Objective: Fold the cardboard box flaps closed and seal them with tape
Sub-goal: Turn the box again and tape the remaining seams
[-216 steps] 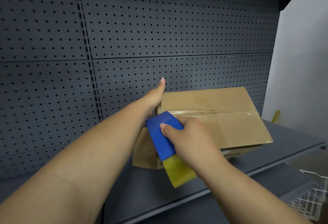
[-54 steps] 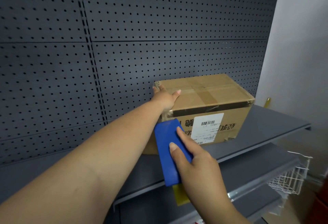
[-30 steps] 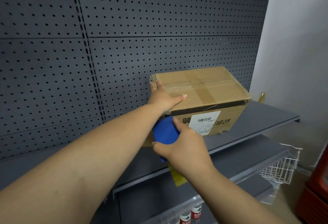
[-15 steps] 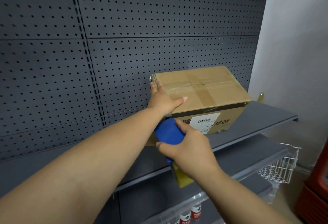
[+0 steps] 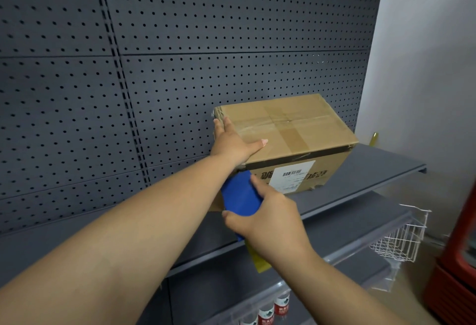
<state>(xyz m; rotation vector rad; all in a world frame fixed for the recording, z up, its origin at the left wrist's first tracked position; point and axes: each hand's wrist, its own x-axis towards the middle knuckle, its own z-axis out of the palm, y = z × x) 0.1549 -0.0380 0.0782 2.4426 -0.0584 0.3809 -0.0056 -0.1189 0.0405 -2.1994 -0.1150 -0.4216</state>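
Observation:
A brown cardboard box (image 5: 296, 129) stands on a dark grey shelf (image 5: 373, 167), its top flaps folded down with crossing strips of tape over them. A white barcode label faces me on its front side. My left hand (image 5: 233, 142) lies flat on the box's near left top corner, fingers straight and thumb spread. My right hand (image 5: 270, 219) grips a blue tape dispenser (image 5: 240, 196) with a yellow part below the hand, held against the box's front left corner. The dispenser's front end is hidden behind my left wrist.
A dark pegboard wall (image 5: 180, 54) rises behind the shelf. A white wire basket (image 5: 396, 242) hangs at the lower right beside a red cabinet (image 5: 458, 260). Bottles (image 5: 273, 309) stand on a lower shelf. A small yellow object (image 5: 373, 138) sits behind the box by the white wall.
The box has gone from tilted to standing upright with its flaps down. Over the last second my right hand has brought the dispenser up against the box's front left corner; my left hand stays flat.

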